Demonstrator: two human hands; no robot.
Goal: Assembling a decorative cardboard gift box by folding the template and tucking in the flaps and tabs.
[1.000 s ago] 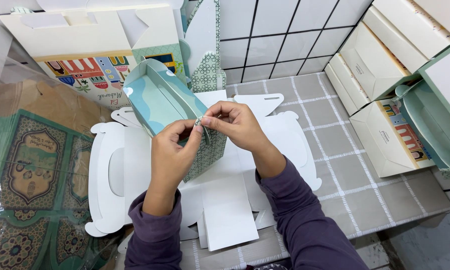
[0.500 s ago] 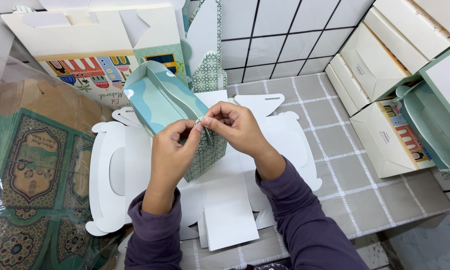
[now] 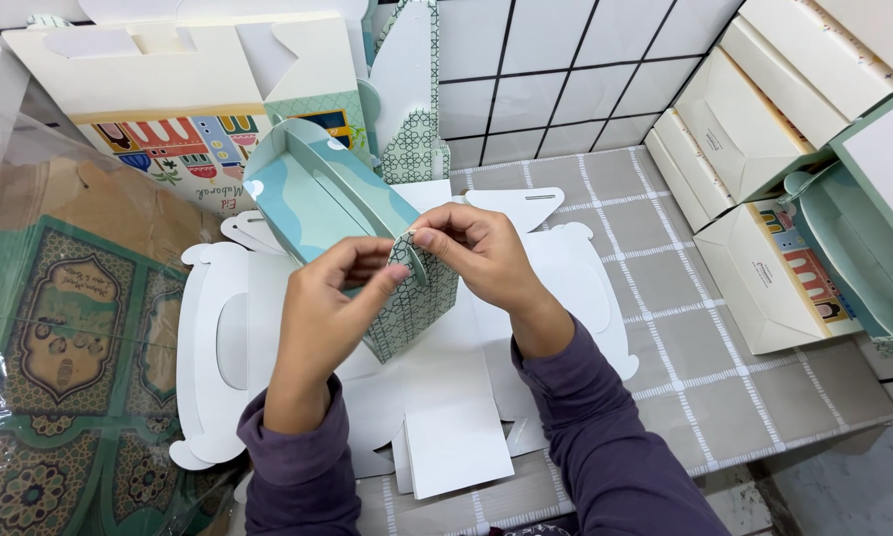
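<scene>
Little changed since half a second ago: left hand [image 3: 332, 298] and right hand [image 3: 481, 253] still pinching the top flap of the half-folded teal patterned cardboard gift box [image 3: 367, 238], held just above flat white die-cut box blanks [image 3: 446, 417] on the grey tiled surface [image 3: 704, 337]. Plastic-wrapped green patterned sheets [image 3: 59, 347] to the left; stacked cream boxes [image 3: 764, 159] to the right, partly cut off. Fingertip contact hard to make out.

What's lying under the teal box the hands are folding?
Under the teal box lies a stack of flat white die-cut blanks, spread over the grey tiled surface. The left hand, right hand and the box cover the stack's middle, so its count is unclear.
</scene>
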